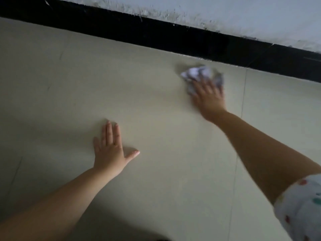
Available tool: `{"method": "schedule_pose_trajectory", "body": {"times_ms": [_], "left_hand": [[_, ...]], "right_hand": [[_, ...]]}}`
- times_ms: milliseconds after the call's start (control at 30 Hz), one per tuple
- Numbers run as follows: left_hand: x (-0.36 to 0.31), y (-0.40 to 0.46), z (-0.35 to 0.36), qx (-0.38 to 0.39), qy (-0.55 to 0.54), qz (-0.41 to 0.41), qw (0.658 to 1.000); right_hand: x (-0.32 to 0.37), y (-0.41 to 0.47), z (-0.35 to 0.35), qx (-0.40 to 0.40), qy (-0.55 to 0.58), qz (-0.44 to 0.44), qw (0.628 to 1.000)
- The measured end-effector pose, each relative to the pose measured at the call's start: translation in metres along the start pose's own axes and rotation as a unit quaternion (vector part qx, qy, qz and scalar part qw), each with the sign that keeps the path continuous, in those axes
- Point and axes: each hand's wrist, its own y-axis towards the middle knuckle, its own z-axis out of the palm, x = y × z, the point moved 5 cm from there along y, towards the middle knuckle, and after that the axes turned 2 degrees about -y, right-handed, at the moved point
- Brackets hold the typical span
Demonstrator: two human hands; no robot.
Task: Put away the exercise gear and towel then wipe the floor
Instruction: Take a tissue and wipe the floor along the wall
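Note:
A crumpled white and grey cloth (198, 73) lies on the pale tiled floor (156, 105) close to the black skirting. My right hand (208, 96) presses down on the cloth with its fingers laid over it; hand and cloth are blurred. My left hand (109, 150) rests flat on the floor at the lower left, fingers straight and thumb spread, holding nothing. No exercise gear or towel is in view.
A black skirting band (156, 32) runs along the foot of a stained white wall (225, 13) at the top. Thin tile joints cross the floor at the right and lower left. A dotted white sleeve (302, 206) shows at the lower right.

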Motion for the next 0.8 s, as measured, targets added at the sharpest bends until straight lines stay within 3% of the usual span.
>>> {"method": "schedule_pose_trajectory", "body": {"times_ms": [100,167,233,267,333,467,567,633,700,733,800], "left_hand": [[0.0,-0.002,-0.003,-0.006,-0.001,-0.004,1.0],[-0.003,0.0,-0.007,0.023,0.032,-0.01,0.999],[-0.008,0.002,-0.013,0.067,0.067,-0.019,0.995],[-0.011,0.003,-0.017,0.09,0.081,-0.023,0.992],[-0.016,0.008,-0.032,0.139,0.106,-0.02,0.984],[-0.039,0.018,-0.079,0.23,0.138,0.079,0.96],[-0.077,0.027,-0.11,0.206,0.185,0.164,0.947],[-0.108,0.037,-0.117,0.179,0.2,0.214,0.939],[-0.135,0.045,-0.111,0.158,0.2,0.258,0.932],[-0.145,0.046,-0.105,0.143,0.193,0.278,0.93],[-0.165,0.043,-0.083,0.096,0.168,0.314,0.929]], "right_hand": [[-0.14,-0.063,0.0,-0.01,0.03,0.238,0.971],[-0.202,-0.106,-0.001,0.017,0.074,0.406,0.911],[-0.212,-0.118,-0.003,0.031,0.126,0.492,0.861],[-0.198,-0.112,-0.003,0.032,0.14,0.495,0.857],[-0.143,-0.097,-0.002,0.047,0.131,0.445,0.885],[0.025,-0.114,0.021,0.1,0.09,0.226,0.965],[0.122,-0.153,0.035,0.165,0.069,0.023,0.984],[0.122,-0.165,0.038,0.172,0.055,-0.083,0.98],[0.074,-0.17,0.037,0.127,0.037,-0.07,0.989],[0.036,-0.173,0.035,0.11,0.035,-0.016,0.993],[-0.061,-0.197,0.032,0.05,0.054,0.174,0.982]]}}
